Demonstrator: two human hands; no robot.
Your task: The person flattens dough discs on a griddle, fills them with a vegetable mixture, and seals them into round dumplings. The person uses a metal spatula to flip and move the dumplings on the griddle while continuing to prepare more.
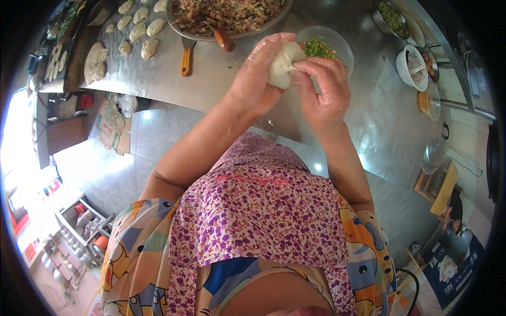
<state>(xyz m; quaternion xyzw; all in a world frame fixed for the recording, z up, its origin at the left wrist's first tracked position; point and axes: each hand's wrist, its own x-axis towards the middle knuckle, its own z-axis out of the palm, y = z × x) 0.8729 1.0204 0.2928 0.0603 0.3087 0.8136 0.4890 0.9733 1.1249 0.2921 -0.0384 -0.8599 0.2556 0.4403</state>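
A pale, rounded dough bun (282, 69) rests in my left hand (259, 73), which cups it from the side and below. The fingertips and thumb of my right hand (326, 85) pinch a gathered fold on the bun's side. Both hands look wet or oily and are raised above the steel worktable (221, 83). Behind the right hand stands a clear bowl (344, 43) holding chopped greens (318, 48). Whatever is inside the bun is hidden by the dough.
A large metal basin (189, 33) of minced filling (229, 15) has a wooden handle (224, 40) over its rim. Nearby lies a yellow-handled scraper (185, 61). Several dough pieces (137, 32) and a larger dough lump (96, 63) sit left. A white bowl (403, 65) stands right.
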